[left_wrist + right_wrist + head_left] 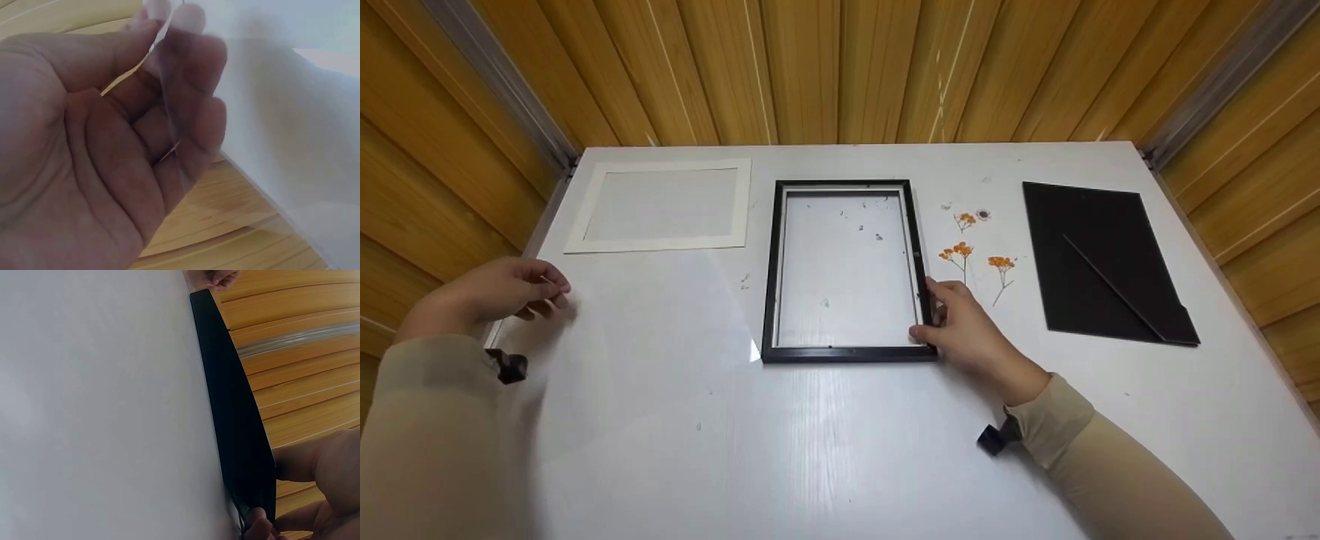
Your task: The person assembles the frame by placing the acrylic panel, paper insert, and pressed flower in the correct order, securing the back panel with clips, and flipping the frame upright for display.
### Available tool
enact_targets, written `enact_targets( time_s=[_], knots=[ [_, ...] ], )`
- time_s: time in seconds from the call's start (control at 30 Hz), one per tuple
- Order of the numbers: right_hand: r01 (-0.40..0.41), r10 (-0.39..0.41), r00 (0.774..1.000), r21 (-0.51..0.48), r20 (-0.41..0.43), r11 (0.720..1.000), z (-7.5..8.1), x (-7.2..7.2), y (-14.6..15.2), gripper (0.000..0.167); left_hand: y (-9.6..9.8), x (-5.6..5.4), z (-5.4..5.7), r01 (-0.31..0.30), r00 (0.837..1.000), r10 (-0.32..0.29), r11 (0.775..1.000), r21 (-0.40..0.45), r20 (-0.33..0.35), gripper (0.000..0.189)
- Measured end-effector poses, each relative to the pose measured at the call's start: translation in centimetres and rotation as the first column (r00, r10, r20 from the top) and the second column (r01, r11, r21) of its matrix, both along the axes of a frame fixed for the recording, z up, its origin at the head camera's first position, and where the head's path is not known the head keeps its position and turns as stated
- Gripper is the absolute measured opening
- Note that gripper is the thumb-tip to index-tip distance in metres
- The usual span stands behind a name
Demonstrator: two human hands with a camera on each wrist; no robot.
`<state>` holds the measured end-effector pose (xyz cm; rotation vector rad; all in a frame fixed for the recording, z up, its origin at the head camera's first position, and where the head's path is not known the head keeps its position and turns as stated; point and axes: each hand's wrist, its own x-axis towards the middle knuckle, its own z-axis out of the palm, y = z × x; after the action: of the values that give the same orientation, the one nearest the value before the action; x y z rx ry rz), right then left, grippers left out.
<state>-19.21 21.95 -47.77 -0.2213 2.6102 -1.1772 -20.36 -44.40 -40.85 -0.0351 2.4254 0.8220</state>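
A clear, see-through sheet [652, 352] spreads over the left side of the table, its outline faint. My left hand [521, 289] pinches the sheet's edge between thumb and fingers; in the left wrist view the sheet's edge crosses in front of the curled fingers. At the middle lies a black picture frame [851, 355] with a pale inner lip, and the table shows through its opening. The lower right corner of this frame is gripped by my right hand [971, 330], thumb on the inner side. The right wrist view shows the frame's black outer side.
A cream mat border [660, 244] lies at the back left of the white table [810, 457]. Right of the frame are dried orange flower sprigs [958, 250] and a small dark-centred flower [984, 214]. Farther right sits a black backing board [1087, 292] with a stand flap. Wood-panelled walls [802, 67] surround the table.
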Motion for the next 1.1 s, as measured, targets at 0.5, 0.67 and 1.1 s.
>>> enact_targets(
  time_s=[0.5,0.67,1.1],
  knots=[
    [0.009,-0.009,1.0,-0.005,0.002,1.0,0.1,0.2,0.0,0.094,-1.2,1.0,1.6,-0.262,0.916,0.322,0.932,0.251,-0.239,0.024],
    [0.011,-0.011,1.0,-0.011,-0.003,1.0,0.1,0.3,0.0,0.095,-1.4,0.7,1.4,-0.341,0.843,0.5,0.782,0.522,-0.199,0.03],
    [0.056,-0.058,0.996,-0.024,-0.069,0.998,-0.1,0.5,-0.3,0.084,6.7,0.1,2.4,-0.162,0.841,0.541,0.262,0.951,-0.006,0.021]
  ],
)
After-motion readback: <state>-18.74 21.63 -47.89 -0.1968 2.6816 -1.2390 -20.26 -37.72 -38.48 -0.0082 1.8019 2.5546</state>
